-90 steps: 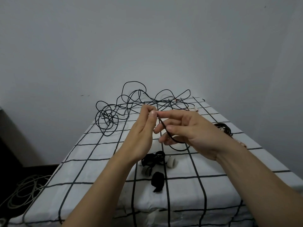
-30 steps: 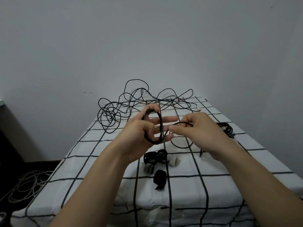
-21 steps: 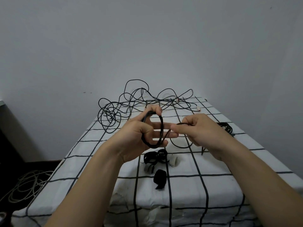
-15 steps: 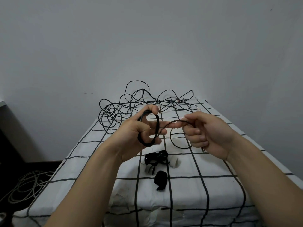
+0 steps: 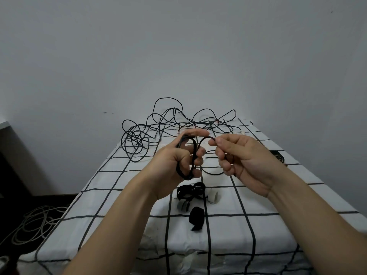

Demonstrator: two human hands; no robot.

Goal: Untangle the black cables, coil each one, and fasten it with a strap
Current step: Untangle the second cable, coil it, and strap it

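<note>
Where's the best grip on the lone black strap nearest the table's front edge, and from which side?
Probably its wider far part, pinched across the width from above. The black strap lies flat on the tablecloth, apart from the strap pile, so both side edges are free; its narrow tail points toward the front edge.

Plain room, bare grey wall, cloth-covered table, pale cable on floor
</note>
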